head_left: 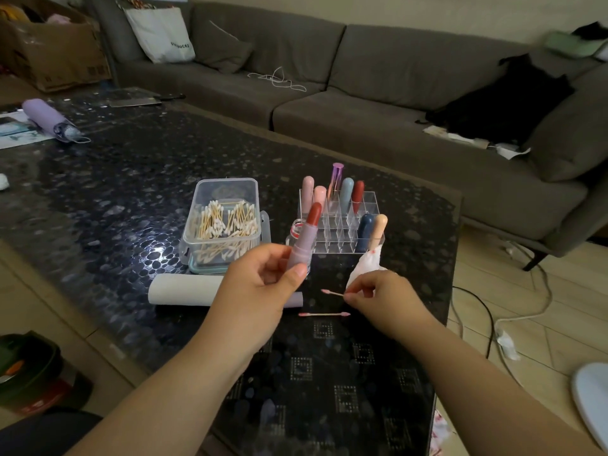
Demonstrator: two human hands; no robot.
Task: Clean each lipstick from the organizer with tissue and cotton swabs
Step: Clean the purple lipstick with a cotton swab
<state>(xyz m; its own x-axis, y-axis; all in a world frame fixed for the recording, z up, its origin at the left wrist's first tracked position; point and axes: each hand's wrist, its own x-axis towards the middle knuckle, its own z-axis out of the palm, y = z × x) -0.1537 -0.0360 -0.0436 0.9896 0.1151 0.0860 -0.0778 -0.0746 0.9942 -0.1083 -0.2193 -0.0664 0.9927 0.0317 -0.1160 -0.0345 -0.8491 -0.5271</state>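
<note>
My left hand [263, 281] grips the uncapped lipstick [304, 238] upright at frame centre; my right hand [371, 292], lower right of it, pinches a cotton swab [332, 293] pointing left toward it.

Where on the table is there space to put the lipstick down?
Bare glass lies near the table edge, between the forearms, below the used swab. More lies left of the swab box. It is crowded between the organizer, tissue and both hands.
</note>
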